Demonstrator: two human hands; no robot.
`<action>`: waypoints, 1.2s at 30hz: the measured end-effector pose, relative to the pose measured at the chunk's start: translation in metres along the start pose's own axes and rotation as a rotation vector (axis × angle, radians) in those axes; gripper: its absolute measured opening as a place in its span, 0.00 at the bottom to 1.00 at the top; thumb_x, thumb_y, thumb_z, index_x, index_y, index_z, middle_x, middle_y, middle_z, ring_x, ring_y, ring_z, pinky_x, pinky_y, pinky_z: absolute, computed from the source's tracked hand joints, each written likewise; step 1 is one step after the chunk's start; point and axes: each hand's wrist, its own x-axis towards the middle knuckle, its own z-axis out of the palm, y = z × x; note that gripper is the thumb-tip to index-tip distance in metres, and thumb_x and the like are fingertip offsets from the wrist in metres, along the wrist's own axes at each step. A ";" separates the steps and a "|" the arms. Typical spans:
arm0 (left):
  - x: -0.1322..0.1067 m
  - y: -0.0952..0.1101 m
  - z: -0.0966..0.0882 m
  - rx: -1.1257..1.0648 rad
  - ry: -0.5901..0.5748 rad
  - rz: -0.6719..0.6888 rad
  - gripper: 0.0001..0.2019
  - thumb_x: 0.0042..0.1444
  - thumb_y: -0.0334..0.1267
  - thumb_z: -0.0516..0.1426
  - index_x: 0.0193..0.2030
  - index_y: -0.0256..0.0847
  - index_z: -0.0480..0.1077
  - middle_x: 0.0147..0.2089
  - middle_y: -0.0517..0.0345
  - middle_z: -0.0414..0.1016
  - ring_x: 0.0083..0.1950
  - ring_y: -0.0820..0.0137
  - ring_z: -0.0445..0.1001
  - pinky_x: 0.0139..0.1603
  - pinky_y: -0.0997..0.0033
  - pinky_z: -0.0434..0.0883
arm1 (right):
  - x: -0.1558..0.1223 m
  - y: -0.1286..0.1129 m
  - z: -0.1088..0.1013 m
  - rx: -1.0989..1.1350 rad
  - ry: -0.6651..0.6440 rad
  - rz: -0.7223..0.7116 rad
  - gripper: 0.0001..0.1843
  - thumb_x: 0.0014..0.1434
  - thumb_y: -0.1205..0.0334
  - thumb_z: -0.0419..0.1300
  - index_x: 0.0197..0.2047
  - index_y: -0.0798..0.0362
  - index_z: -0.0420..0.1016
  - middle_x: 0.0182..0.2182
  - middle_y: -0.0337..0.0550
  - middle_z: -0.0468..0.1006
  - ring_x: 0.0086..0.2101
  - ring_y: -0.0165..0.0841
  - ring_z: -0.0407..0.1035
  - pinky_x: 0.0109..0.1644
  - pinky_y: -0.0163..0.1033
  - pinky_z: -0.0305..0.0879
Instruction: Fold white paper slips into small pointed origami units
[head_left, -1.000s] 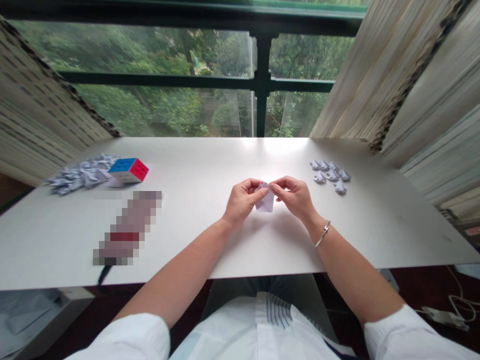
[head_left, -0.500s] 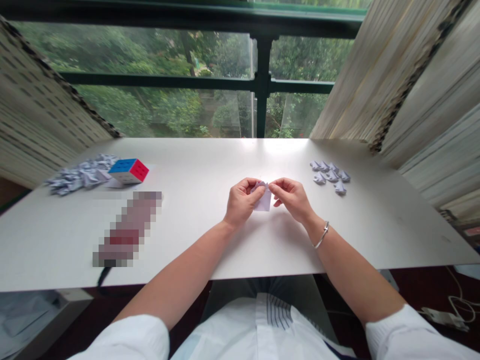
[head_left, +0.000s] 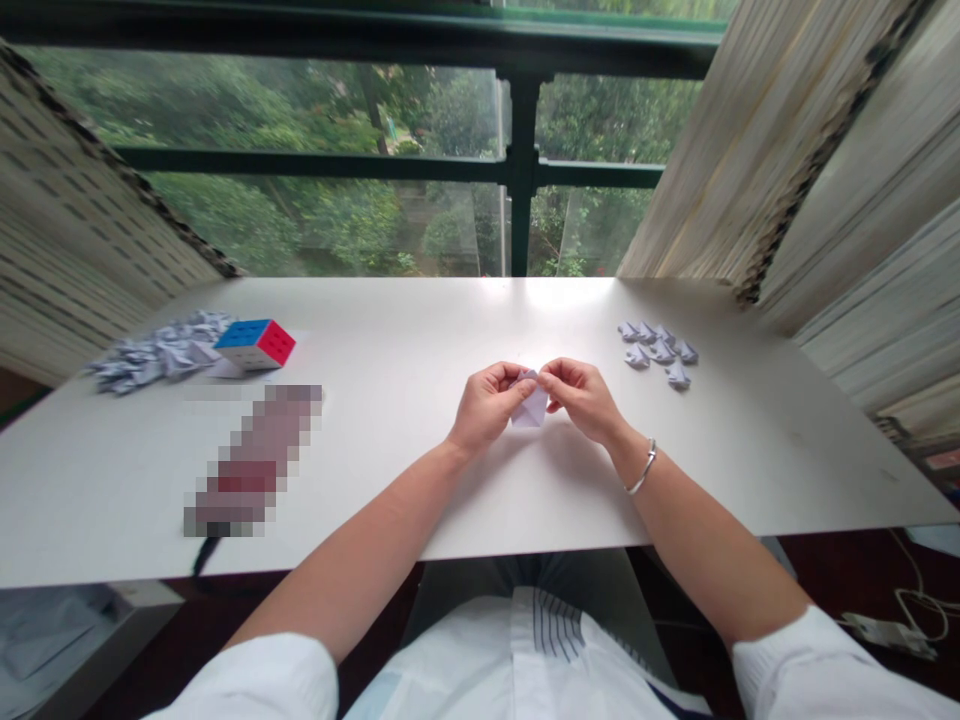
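A small piece of folded white paper (head_left: 530, 409) is held up between both hands over the middle of the white table. My left hand (head_left: 487, 402) pinches its left side, thumb in front. On the upper right edge, the thumb and fingertips of my right hand (head_left: 579, 392) are closed on the same paper. Parts of the paper's top are hidden behind the fingers. To the right of my right hand lie several small folded paper pieces (head_left: 661, 350) of pointed shape.
Far left on the table (head_left: 390, 330) is a heap of folded paper pieces (head_left: 154, 352), beside a puzzle cube (head_left: 256, 344) with blue, red and white faces. Nearer lies a blurred-out oblong object (head_left: 255, 460) with a black strap or cable. A window with curtains stands behind.
The right hand has come slightly closer to the left, and its fingertips now grip the paper's upper right. The paper's front face is tilted differently and shows crease lines.
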 end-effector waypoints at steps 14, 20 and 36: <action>0.003 0.003 -0.005 0.176 0.008 0.033 0.16 0.42 0.48 0.70 0.28 0.37 0.76 0.27 0.59 0.76 0.27 0.74 0.68 0.29 0.74 0.63 | 0.000 0.002 0.000 -0.426 0.068 -0.337 0.09 0.62 0.57 0.57 0.32 0.52 0.71 0.29 0.40 0.73 0.31 0.31 0.65 0.35 0.37 0.62; 0.005 0.003 -0.006 0.110 0.043 0.024 0.14 0.42 0.44 0.70 0.27 0.37 0.75 0.26 0.59 0.75 0.27 0.74 0.69 0.30 0.74 0.63 | -0.001 0.002 0.002 -0.311 0.063 -0.242 0.14 0.62 0.50 0.58 0.33 0.52 0.72 0.30 0.41 0.75 0.31 0.31 0.66 0.37 0.37 0.62; 0.006 0.000 -0.006 -0.097 0.030 -0.083 0.17 0.39 0.42 0.72 0.30 0.36 0.73 0.28 0.58 0.77 0.29 0.72 0.74 0.33 0.71 0.70 | 0.003 0.007 0.003 -0.138 0.010 -0.012 0.19 0.60 0.44 0.57 0.31 0.52 0.69 0.22 0.35 0.68 0.22 0.27 0.60 0.25 0.33 0.57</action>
